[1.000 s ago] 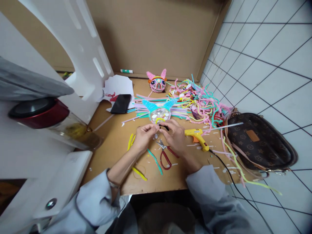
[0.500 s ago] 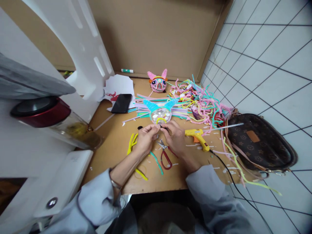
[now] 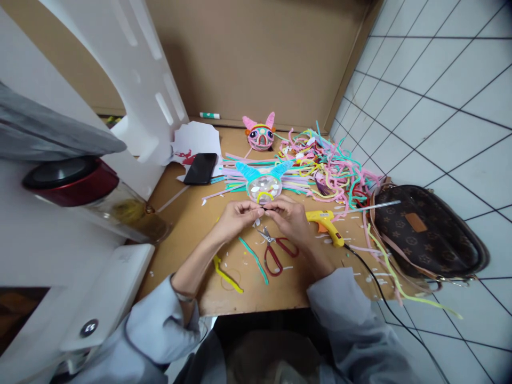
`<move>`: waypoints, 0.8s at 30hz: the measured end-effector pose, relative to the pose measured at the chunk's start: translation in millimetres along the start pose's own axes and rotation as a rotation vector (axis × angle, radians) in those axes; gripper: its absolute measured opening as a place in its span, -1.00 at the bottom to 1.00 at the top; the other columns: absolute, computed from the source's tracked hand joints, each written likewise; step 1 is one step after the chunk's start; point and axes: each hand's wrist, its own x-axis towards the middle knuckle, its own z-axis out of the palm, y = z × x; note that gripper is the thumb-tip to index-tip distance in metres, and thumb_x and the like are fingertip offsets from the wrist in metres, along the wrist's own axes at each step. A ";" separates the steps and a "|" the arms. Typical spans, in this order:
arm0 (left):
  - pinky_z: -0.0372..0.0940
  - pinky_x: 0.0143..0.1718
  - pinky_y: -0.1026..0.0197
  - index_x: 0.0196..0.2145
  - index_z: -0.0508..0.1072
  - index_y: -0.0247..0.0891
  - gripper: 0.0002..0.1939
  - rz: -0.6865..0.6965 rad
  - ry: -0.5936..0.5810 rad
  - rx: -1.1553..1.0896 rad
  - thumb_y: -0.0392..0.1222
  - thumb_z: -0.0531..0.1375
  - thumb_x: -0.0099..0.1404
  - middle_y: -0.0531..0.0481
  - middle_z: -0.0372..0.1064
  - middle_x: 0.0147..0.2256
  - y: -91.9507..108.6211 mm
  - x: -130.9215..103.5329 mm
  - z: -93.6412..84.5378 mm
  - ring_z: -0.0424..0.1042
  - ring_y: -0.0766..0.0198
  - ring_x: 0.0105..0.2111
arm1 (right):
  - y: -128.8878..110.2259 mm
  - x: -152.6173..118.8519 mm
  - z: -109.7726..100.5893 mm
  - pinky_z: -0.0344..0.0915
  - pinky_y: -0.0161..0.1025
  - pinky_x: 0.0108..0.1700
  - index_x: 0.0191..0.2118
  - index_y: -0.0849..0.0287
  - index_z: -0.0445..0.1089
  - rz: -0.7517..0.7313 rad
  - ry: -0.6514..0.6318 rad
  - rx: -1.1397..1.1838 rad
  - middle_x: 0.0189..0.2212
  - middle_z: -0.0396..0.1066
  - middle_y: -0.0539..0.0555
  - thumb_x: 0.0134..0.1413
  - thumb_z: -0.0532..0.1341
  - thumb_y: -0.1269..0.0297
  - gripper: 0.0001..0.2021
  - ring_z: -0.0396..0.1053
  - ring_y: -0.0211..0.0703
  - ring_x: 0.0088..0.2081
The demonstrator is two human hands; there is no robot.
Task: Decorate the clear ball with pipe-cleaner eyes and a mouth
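Between the fingertips of your two hands sits a small dark piece [image 3: 263, 208], just on the near side of the blue-eared head [image 3: 264, 188] and beyond the scissors [image 3: 274, 256]. Most of it is hidden by your fingers, so you cannot tell which way it points or how its long axis runs. Your left hand [image 3: 239, 218] and right hand [image 3: 294, 220] are drawn nearly together, each narrowed to a thumb-and-finger pinch on the piece. The head's ears splay outward on its far side; the scissors lie on the tabletop [image 3: 180, 224], blades pointing away from you.
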 end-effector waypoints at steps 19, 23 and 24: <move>-0.23 -0.61 0.35 -0.58 0.45 -0.36 -0.64 -0.051 0.207 -0.379 -0.05 0.45 -0.20 0.24 -0.02 -0.71 -6.4 -0.3 21.7 -0.13 0.55 -0.68 | -3.7 -6.0 7.5 0.40 -0.17 -0.15 -0.15 0.13 0.48 -0.091 0.075 -0.194 -0.26 0.48 0.10 0.16 0.25 0.30 -0.85 0.45 -0.11 -0.21; -0.25 -0.62 0.36 -0.55 0.45 -0.36 -0.65 -0.084 0.246 -0.425 -0.08 0.45 -0.21 0.26 -0.04 -0.73 -4.9 -2.8 26.7 -0.14 0.56 -0.69 | -4.0 -9.5 11.9 0.37 -0.13 -0.12 -0.14 0.13 0.46 -0.100 0.073 -0.289 -0.26 0.46 0.13 0.18 0.23 0.26 -0.84 0.43 -0.06 -0.18; -0.25 -0.62 0.36 -0.56 0.44 -0.36 -0.65 -0.093 0.250 -0.434 -0.09 0.46 -0.22 0.26 -0.04 -0.73 -5.1 -3.2 28.0 -0.14 0.56 -0.70 | -4.2 -10.0 12.7 0.36 -0.13 -0.12 -0.15 0.13 0.46 -0.097 0.071 -0.310 -0.26 0.46 0.13 0.18 0.23 0.26 -0.85 0.42 -0.05 -0.18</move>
